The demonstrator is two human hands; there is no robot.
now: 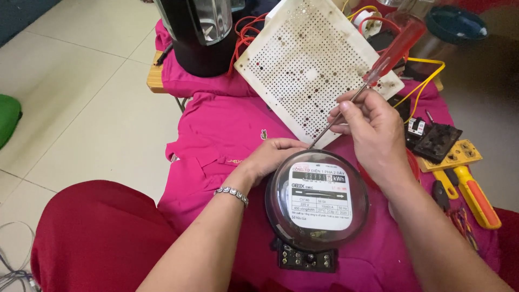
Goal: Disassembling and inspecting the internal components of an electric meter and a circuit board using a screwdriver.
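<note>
A round electricity meter with a clear dome cover and a black terminal block lies on a pink cloth. My left hand rests on the meter's upper left rim and steadies it. My right hand grips a screwdriver with a clear red handle. Its thin metal shaft slants down to the left, and the tip touches the meter's top edge beside my left fingers. A beaded bracelet sits on my left wrist.
A white perforated board lies tilted behind the meter, with red and yellow wires around it. A dark blender jar stands at the back left. Pliers with orange-yellow handles and black electrical parts lie at the right. My red-clad knee is at the lower left.
</note>
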